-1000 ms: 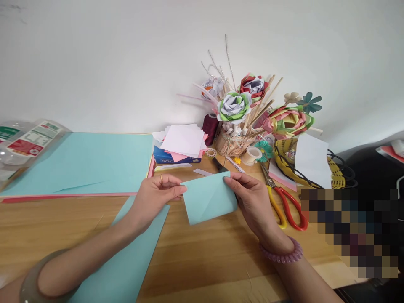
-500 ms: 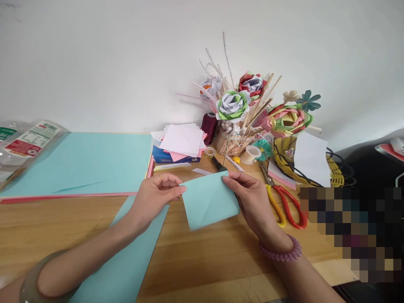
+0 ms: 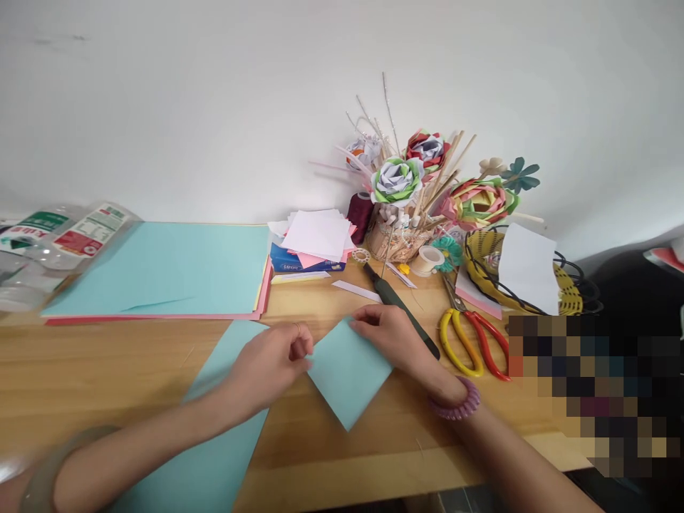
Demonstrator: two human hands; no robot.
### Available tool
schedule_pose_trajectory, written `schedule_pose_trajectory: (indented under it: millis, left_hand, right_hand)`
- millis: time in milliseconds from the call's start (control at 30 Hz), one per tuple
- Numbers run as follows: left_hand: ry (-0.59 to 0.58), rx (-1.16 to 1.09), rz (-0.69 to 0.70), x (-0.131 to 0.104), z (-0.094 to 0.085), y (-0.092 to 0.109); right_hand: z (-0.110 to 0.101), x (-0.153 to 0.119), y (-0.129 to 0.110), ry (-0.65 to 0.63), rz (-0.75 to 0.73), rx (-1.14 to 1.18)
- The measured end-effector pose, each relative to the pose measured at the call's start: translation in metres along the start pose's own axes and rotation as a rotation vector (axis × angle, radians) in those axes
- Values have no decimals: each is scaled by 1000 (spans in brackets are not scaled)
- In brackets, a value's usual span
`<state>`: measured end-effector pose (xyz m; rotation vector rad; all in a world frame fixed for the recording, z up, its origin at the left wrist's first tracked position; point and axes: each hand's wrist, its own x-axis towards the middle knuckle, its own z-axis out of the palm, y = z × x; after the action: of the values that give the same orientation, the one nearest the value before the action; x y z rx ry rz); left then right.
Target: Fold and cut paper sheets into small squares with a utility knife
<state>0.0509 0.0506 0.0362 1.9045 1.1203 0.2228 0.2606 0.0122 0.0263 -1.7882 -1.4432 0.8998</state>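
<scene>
Blue paper square [image 3: 348, 379] is held diamond-wise over the bench [image 3: 315, 470]. The right hand [image 3: 392, 342], wrist angled inward, pinches its top corner, some fingertips hidden; the left hand [image 3: 270, 363], loosely curled and slightly blurred, sits at the left corner, its grip impossible to confirm. A pixelated block [image 3: 593, 392] masks the lower right, beside red-and-yellow scissors [image 3: 459, 305].

Craft workspace: wood bench [image 3: 133, 370] against plain wall [image 3: 214, 107], coloured paper stack [image 3: 182, 267], scissors [image 3: 457, 303], thread spool [image 3: 360, 218] (paper roses [image 3: 396, 181] clustered at back, too).
</scene>
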Motion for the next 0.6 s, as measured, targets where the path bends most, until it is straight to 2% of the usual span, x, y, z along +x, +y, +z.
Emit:
schedule_pose_trajectory:
  millis: [133, 333, 500, 600]
  left_hand:
    - [-48, 277, 12, -3, -1, 4]
    - [-127, 463, 82, -1, -8, 10]
    - [-165, 612, 332, 6, -14, 16]
    - [-286, 650, 480, 17, -19, 20]
  right_hand:
    - [8, 0, -2, 11, -114, -221]
    - [9, 3, 5, 26, -209, -410]
    - [8, 4, 8, 49, -223, -490]
    - [8, 4, 7, 61, -279, -548]
